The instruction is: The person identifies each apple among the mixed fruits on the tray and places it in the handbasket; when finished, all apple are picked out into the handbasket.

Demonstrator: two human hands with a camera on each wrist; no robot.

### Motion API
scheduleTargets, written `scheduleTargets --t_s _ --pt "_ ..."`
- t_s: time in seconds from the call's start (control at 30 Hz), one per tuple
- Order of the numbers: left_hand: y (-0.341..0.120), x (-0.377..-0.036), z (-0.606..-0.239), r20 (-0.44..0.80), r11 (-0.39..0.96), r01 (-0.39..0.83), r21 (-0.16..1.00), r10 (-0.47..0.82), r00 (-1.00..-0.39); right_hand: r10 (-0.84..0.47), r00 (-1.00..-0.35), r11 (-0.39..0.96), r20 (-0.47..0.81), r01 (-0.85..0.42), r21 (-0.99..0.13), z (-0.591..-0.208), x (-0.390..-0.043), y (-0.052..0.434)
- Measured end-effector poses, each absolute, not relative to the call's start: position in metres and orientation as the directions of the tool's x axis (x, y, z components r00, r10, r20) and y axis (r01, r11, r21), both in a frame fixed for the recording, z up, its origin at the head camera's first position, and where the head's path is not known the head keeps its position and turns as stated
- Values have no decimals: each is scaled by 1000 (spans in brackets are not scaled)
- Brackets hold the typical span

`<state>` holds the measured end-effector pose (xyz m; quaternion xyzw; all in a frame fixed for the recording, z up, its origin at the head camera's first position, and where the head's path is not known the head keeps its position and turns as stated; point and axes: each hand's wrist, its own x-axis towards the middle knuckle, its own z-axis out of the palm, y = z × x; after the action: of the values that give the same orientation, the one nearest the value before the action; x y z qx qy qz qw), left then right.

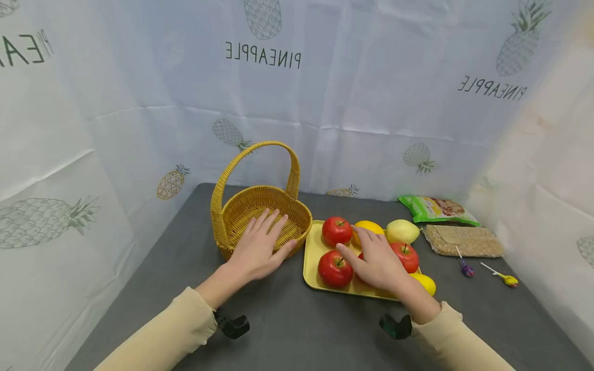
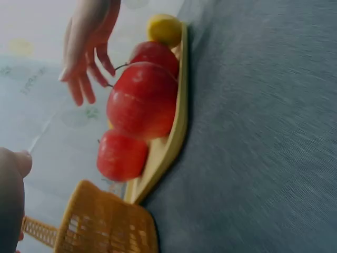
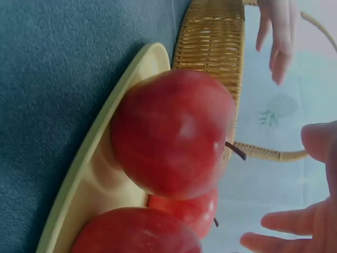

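A woven yellow basket point(image 1: 241, 206) with a tall handle stands left of a yellow tray point(image 1: 312, 257) on the grey table. My left hand point(image 1: 266, 239) lies flat with straight fingers over the basket's front rim and holds nothing. The tray carries three red apples point(image 1: 337, 230) point(image 1: 335, 268) point(image 1: 408, 256), a yellow round fruit point(image 1: 369, 225), a pale pear point(image 1: 401, 231) and a lemon point(image 1: 426, 284). My right hand point(image 1: 366, 250) hovers spread over the middle of the tray, above a partly hidden red fruit, gripping nothing. In the right wrist view its fingers point(image 3: 295, 226) stay clear of the nearest apple point(image 3: 174, 132).
A green snack bag point(image 1: 436, 208) and a clear bag of grains point(image 1: 464, 240) lie at the back right. Two lollipops point(image 1: 465, 267) point(image 1: 503, 278) lie in front of them. White pineapple-print cloth walls close in the table on three sides.
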<state>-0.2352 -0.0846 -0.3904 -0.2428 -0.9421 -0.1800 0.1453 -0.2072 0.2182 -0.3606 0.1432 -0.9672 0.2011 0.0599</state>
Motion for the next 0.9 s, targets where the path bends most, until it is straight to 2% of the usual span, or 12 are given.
scheduleTargets --t_s 0.3,0.5,0.7,0.8,0.9 --pt "-121 -204 -407 534 720 588 368 354 -768 -267 -929 853 257 -352 -386 -368 -196 211" --pt "-139 -190 -420 702 668 611 424 184 -688 -319 -902 816 290 -417 -400 -370 -194 205" --pt "-151 -194 -428 775 629 634 450 79 -628 -318 -910 831 267 -403 -384 -369 -192 202" --pt "-156 -197 -432 779 624 618 478 23 -626 -298 -929 857 220 -362 -368 -369 -190 201" --pt "-163 -199 -434 730 598 561 573 -61 -681 -292 -943 870 158 -331 -367 -371 -190 200"
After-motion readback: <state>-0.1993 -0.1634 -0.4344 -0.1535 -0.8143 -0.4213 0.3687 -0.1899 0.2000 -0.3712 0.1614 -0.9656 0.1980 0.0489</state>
